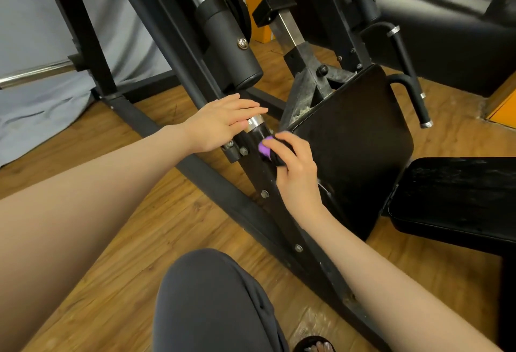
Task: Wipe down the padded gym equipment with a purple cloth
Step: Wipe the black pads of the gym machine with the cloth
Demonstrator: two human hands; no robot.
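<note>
Two black pads are sitting to the right of both hands: the large back pad, tilting up and away along its long axis toward the upper right, and the flatter seat pad lying low at the far right. Running diagonally from upper left to lower right between the person and those pads is the machine frame, with a short black handle capped by a chrome ring standing off it. Being nearer the pads, the right hand is hovering just at the back pad's lower left corner, wrist bent, fingers curling around the purple cloth, which is bunching into a small wad against the handle; only a little of it is showing, so how much cloth is tucked inside the palm cannot be told. Resting flat on the frame above the handle, the left hand is lying with fingers straight and close together, gripping nothing. Judging by this layout, the cloth hand is needing only a short sweep rightward and upward onto the padded face, following its tilt.
</note>
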